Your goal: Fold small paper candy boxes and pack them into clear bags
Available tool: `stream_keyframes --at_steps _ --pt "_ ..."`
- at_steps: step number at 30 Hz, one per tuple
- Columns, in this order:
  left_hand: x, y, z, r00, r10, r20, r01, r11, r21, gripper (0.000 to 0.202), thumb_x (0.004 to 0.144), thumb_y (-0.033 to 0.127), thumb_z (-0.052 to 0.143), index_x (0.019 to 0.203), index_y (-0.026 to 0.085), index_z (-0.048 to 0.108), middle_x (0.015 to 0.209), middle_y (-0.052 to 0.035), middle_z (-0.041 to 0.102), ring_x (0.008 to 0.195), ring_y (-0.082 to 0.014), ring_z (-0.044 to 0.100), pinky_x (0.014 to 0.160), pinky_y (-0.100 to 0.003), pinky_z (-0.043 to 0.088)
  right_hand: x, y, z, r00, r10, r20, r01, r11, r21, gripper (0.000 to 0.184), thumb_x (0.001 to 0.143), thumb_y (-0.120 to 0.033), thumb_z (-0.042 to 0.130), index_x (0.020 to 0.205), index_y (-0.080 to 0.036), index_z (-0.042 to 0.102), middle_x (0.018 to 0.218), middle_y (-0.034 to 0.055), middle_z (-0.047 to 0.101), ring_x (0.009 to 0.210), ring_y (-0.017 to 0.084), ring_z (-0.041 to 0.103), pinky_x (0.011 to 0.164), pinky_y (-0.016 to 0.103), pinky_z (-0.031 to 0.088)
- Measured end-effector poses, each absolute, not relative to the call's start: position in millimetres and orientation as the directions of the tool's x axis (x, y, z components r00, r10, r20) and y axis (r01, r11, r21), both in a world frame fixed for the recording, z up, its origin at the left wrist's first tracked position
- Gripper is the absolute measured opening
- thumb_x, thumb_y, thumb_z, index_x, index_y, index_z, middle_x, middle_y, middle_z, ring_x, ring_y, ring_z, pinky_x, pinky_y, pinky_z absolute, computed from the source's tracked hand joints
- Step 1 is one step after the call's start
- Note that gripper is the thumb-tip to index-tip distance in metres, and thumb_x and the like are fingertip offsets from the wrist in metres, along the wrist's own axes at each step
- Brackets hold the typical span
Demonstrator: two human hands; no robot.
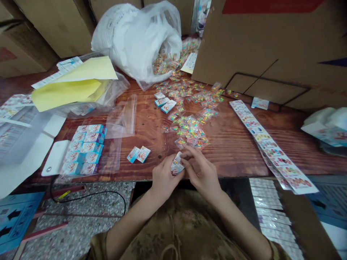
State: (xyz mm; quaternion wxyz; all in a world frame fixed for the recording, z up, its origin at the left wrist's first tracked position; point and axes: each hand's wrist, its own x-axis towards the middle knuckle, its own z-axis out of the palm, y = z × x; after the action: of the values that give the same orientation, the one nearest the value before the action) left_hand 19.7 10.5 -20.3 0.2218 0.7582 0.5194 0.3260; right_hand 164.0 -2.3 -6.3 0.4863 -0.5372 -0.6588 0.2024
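Both hands meet at the near edge of the brown wooden table (pixel 238 144): the left hand (pixel 162 178) and the right hand (pixel 200 169) pinch one small white-and-blue printed box (pixel 176 166) between their fingertips. Just beyond lies a heap of tiny clear packets of coloured pieces (pixel 191 131). Two small blue-white boxes (pixel 138 154) sit left, beside stacked boxes in a clear bag (pixel 84 148).

Both hands (pixel 182 169) pinch small box (pixel 177 166) (table (pixel 238 144) edge).
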Motion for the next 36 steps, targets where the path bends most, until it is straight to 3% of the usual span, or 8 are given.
stream_keyframes --at_steps 4,7,11,15,19,24,30,36 --pt "19.0 9.9 -25.4 0.264 0.916 0.303 0.676 -0.399 0.619 0.033 0.078 0.024 0.069 0.109 0.018 0.06 0.1 -0.0054 0.075 0.086 -0.0209 0.073 0.073 -0.028 0.057 165.7 -1.3 -7.2 -0.032 0.898 0.438 0.496 0.395 -0.773 0.047 0.091 -0.011 0.054 0.132 -0.032 0.053 0.099 -0.0004 0.07 0.096 0.016 0.067 0.115 0.048 0.033" --pt "15.3 11.5 -28.5 0.301 0.886 0.353 0.681 -0.459 0.571 0.032 0.08 0.027 0.068 0.11 0.019 0.059 0.097 -0.0049 0.074 0.084 -0.0198 0.072 0.071 -0.026 0.056 164.9 0.0 -5.2 -0.005 0.92 0.393 0.395 0.363 -0.844 0.039 0.089 -0.011 0.056 0.123 -0.03 0.059 0.094 -0.0006 0.069 0.091 0.015 0.067 0.107 0.042 0.043" --pt "9.3 17.9 -28.8 0.389 0.806 0.445 0.643 -0.584 0.496 0.03 0.084 0.028 0.065 0.112 0.018 0.058 0.096 -0.006 0.073 0.082 -0.0188 0.072 0.071 -0.025 0.055 160.7 2.8 -2.6 0.079 0.977 0.198 0.106 0.189 -0.976 0.02 0.084 -0.017 0.061 0.103 -0.024 0.06 0.082 0.0002 0.064 0.076 0.014 0.063 0.073 0.027 0.054" --pt "9.2 27.2 -28.6 0.416 0.75 0.514 0.589 -0.653 0.476 0.029 0.086 0.03 0.063 0.112 0.017 0.058 0.096 -0.0075 0.073 0.083 -0.019 0.072 0.075 -0.025 0.055 160.2 7.6 0.3 0.151 0.984 0.093 -0.207 0.124 -0.97 0.021 0.078 -0.021 0.066 0.09 -0.024 0.049 0.076 -0.0029 0.058 0.069 0.012 0.06 0.066 0.024 0.051" --pt "13.5 30.6 -27.8 0.412 0.753 0.513 0.559 -0.654 0.51 0.027 0.086 0.033 0.063 0.108 0.017 0.06 0.092 -0.0062 0.075 0.077 -0.0185 0.074 0.071 -0.023 0.056 164.3 7.5 5.6 0.114 0.979 0.171 0.016 0.17 -0.985 0.012 0.08 -0.018 0.061 0.083 -0.023 0.051 0.075 -0.0017 0.059 0.068 0.012 0.059 0.067 0.025 0.052" --pt "15.5 29.4 -27.0 0.286 0.903 0.321 0.627 -0.43 0.65 0.036 0.078 0.037 0.068 0.109 0.021 0.059 0.092 -0.0043 0.076 0.076 -0.0213 0.074 0.06 -0.025 0.056 170.3 9.2 9.2 -0.034 0.888 0.458 0.411 0.43 -0.803 0.023 0.086 -0.007 0.044 0.091 -0.025 0.057 0.084 -0.0007 0.069 0.079 0.013 0.066 0.109 0.039 0.04" --pt "16.4 27.1 -33.4 0.214 0.965 0.153 0.468 -0.239 0.851 0.045 0.076 0.043 0.069 0.112 0.02 0.055 0.104 -0.0078 0.073 0.092 -0.0235 0.072 0.071 -0.03 0.059 179.9 13.2 6.6 0.01 0.917 0.399 0.35 0.371 -0.86 0.013 0.086 -0.013 0.054 0.093 -0.023 0.059 0.085 -0.001 0.072 0.08 0.013 0.069 0.115 0.039 0.034" --pt "19.1 28.9 -51.1 0.193 0.967 0.165 0.3 -0.218 0.929 0.04 0.079 0.041 0.067 0.11 0.019 0.056 0.107 -0.0087 0.069 0.097 -0.0221 0.069 0.081 -0.033 0.057 180.4 5.7 10.0 -0.009 0.886 0.463 0.374 0.432 -0.82 0.023 0.089 -0.012 0.048 0.105 -0.022 0.061 0.095 0.0018 0.073 0.088 0.013 0.07 0.114 0.038 0.036"
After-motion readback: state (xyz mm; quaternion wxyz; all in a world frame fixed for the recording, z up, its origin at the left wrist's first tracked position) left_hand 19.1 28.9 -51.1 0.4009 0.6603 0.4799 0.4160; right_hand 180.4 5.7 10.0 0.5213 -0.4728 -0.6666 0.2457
